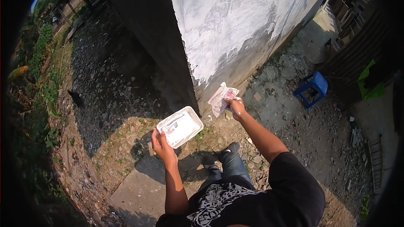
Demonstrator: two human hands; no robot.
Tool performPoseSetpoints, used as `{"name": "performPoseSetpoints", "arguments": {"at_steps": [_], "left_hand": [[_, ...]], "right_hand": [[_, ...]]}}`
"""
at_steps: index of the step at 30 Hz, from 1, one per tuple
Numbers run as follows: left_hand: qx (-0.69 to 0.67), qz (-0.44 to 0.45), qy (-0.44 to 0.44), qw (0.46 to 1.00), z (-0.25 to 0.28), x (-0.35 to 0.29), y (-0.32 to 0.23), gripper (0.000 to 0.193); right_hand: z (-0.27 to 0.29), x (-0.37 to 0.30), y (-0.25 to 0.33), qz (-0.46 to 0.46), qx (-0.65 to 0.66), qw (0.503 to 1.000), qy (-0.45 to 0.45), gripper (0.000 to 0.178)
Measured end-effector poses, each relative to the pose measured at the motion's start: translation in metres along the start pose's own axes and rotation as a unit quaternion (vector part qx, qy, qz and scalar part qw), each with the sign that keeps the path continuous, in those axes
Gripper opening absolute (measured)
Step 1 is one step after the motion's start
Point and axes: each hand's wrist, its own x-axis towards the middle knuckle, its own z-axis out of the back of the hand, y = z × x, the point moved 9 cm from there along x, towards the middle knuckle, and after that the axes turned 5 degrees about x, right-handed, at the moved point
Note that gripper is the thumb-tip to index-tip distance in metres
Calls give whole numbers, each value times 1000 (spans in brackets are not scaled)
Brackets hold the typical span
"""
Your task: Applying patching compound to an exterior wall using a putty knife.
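R grip (237,107) closed, pinching a pale flimsy sheet (219,100) w/ pinkish patches, thumb side uppermost; white specks on the skin. Sheet is held up before the foot of the wall (248,21), just R of its near corner; can't tell if it's touching the wall. L grip (165,147) also closed, pinching the lower L part of a shallow white tray (182,127), fingers wrapped at the rim. Tray sits L of the wall's near corner, on the person's side, tilted a bit, bottom smeared white w/ some dark & reddish marks.

Handling, my guess: tray prob. light, thin-walled, fairly stiff at the rim but apt to flex or crack if squeezed hard; smears may make it slippery. Best hold = rim near a corner, or palm under the base for more support, thumb kept out of the white stuff. Sheet looks soft, creased, v. light, floppy at its free end, so take it bunched, close to the edge in use; wet parts prob. slick.

Elsewhere: blue stool (312,89) R of the wall, green cloth-like thing (371,82) farther R; stony ground (113,80) L of the wall, in its shade.
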Motion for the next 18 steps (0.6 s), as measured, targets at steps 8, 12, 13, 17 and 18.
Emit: {"name": "performPoseSetpoints", "arguments": {"at_steps": [8, 12, 13, 17, 18], "left_hand": [[94, 53, -18, 994, 13, -2, 38, 39], [70, 69, -25, 995, 8, 5, 44, 43], [54, 79, -22, 995, 2, 6, 47, 42], [46, 93, -2, 995, 1, 12, 52, 41], [53, 100, -15, 993, -2, 11, 53, 42]], "right_hand": [[6, 90, 40, 240, -249, 888, -305, 29], [-49, 98, 21, 269, -332, 868, -255, 31], [-63, 96, 13, 279, -339, 865, -243, 34], [-112, 47, -42, 344, -351, 860, -135, 41], [-113, 37, -46, 375, -344, 853, -115, 42]]}}
